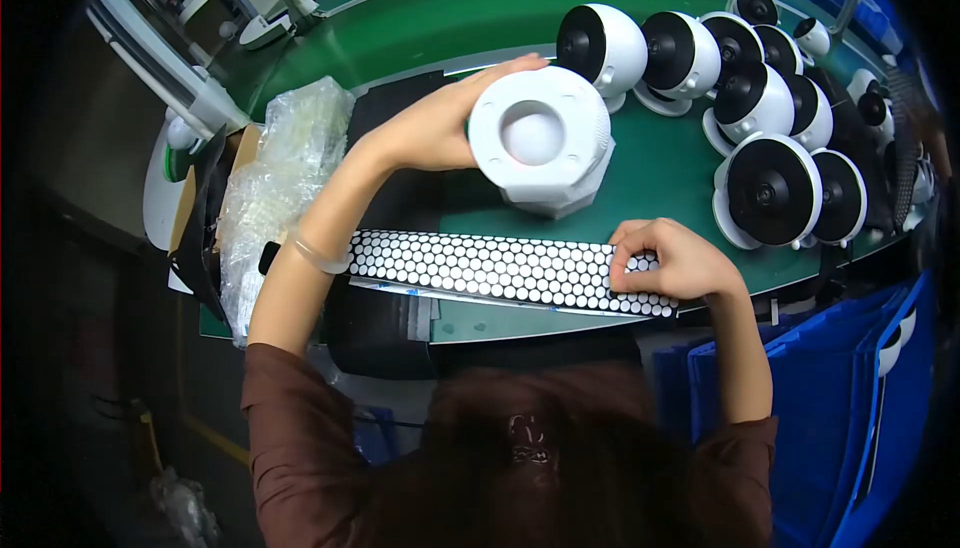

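Observation:
My left hand [445, 118] is closed around the far left side of a white round housing [483, 133]. The housing has a ring-shaped opening facing up, and a faceted white block shows beneath it. In front of it, along the near table edge, lies a long strip of round white stickers [470, 264] on a dark backing. My right hand [672, 260] is over the strip's right end, thumb and index finger pinched together against the stickers. What lies between these fingertips is hidden.
Several white ball-shaped cameras with black fronts [768, 188] stand at the right on the green table [660, 163]. Clear plastic bags [290, 158] are piled at the left beside a dark mat [395, 193]. Blue bins [800, 388] stand below the table's right edge.

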Demonstrator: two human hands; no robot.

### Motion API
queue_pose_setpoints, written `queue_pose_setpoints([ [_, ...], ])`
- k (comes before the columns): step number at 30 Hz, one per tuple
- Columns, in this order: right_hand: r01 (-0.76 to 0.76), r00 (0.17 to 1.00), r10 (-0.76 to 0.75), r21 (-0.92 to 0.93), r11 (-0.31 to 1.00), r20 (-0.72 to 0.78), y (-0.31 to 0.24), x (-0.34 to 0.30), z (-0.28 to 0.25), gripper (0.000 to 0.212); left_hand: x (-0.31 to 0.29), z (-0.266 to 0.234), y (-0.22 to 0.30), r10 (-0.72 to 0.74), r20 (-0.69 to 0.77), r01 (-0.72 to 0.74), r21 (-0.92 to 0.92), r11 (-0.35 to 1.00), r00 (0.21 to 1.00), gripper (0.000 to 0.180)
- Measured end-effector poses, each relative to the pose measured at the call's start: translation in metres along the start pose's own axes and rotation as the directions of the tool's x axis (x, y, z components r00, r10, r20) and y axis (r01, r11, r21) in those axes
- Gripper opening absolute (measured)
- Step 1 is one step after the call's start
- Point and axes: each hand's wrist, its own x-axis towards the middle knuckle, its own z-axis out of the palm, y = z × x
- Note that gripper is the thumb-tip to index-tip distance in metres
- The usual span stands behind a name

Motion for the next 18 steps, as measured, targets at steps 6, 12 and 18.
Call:
queue_pose_setpoints([
  [6, -0.012, 1.000, 0.013, -0.010, 1.000, 0.013, 0.002, 0.002, 0.002, 0.012, 0.018, -0.006, 0.016, -0.031, 0.115, 0.029, 0.017, 0.999, 0.993, 0.069],
  [12, 0.043, 0.999, -0.043, -0.033, 0.999, -0.019, 0.001, 0.003, 0.001, 0.011, -0.003, 0.008, 0.016, -0.086, -0.006, 0.086, 0.000, 0.996, 0.996, 0.077],
  [18, 0.072, 0.976, -0.099, -0.142, 0.987, -0.192, -0.015, -0.008, -0.014, 0.008, -0.032, -0.012, 0.037, -0.167, -0.148, 0.207, 0.329, 0.921, 0.975, 0.072],
])
